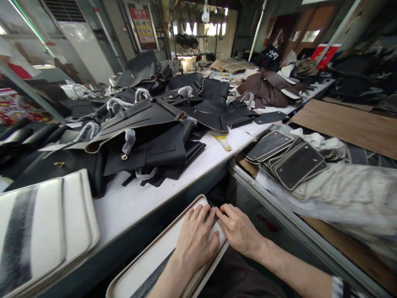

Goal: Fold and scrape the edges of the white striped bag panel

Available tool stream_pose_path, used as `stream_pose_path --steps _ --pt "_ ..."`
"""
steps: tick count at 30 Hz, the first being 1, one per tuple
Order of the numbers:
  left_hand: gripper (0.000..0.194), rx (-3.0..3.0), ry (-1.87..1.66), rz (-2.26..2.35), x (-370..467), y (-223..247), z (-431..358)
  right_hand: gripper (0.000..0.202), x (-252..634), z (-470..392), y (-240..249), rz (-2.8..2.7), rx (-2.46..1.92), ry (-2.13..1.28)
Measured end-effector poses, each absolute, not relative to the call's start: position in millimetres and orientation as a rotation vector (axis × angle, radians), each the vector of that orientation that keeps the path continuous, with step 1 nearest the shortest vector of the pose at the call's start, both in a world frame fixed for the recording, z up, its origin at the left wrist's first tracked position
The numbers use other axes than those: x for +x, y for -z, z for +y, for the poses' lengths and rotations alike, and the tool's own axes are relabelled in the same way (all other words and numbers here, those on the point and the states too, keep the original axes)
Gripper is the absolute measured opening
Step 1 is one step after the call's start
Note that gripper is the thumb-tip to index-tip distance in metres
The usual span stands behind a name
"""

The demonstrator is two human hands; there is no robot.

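Setting: workshop with a long white table [136, 203] running away from the viewer, cluttered shelves and lit windows behind.
Left hand [195, 240]: lies flat, palm down, fingers spread and pressed on the far end of a cream panel [145, 265]; nothing is clasped in it.
Right hand [238, 229]: also flat and uncurled, fingertips [221, 212] meeting those of the left hand at the panel's far corner; it presses rather than grasps.
Cream panel: rounded-cornered board with a raised rim, lying directly beneath both palms and extending back toward the wearer, tilted across the table's near edge.
Left of the hands: a stack of similar cream panels [46, 231], one streaked with dark grey, resting on the table.
Beyond the hands: heaped black leather bag parts [149, 140] with wrapped handles and gold fittings.
Right of the hands: a metal-edged tray [248, 186] carrying dark rectangular plates [297, 163] with pale borders, beside clear plastic sheeting [341, 194].
Far right: a brown board [347, 124], well apart from the hands.
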State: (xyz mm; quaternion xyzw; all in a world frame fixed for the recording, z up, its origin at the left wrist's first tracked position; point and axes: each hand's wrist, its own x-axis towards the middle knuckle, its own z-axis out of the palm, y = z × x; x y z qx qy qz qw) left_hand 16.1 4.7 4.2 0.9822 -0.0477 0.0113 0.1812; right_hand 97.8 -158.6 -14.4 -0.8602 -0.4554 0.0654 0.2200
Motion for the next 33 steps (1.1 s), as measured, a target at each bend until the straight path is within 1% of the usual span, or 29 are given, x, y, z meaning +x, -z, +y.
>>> stream_pose_path --steps 3,6,9,13,22,28,30,33 --pt "0.05 2.793 -0.001 -0.144 17 -9 4 0.03 106 -157 12 -1.015 -2.163 -0.318" --pt "0.052 2.798 -0.009 -0.131 17 -15 4 0.029 121 -152 17 -0.627 -1.895 -0.55" --pt "0.049 2.774 -0.038 -0.109 18 -19 4 0.02 135 -146 27 -0.435 -1.783 -0.723" --pt "0.044 2.679 -0.047 -0.047 22 -19 6 0.029 152 -140 34 -0.381 -1.712 -0.924" --pt "0.043 2.566 -0.096 0.039 23 -13 8 0.044 185 -129 30 -0.407 -1.597 -1.355" --pt "0.044 2.497 -0.14 0.061 21 -13 5 0.05 197 -117 20 -0.464 -1.71 -1.563" --pt "0.044 2.475 -0.158 0.066 13 -14 3 0.05 197 -114 17 -0.493 -1.773 -1.577" --pt "0.038 2.523 -0.194 0.134 -14 -15 7 0.046 196 -113 13 -0.525 -1.874 -1.595"
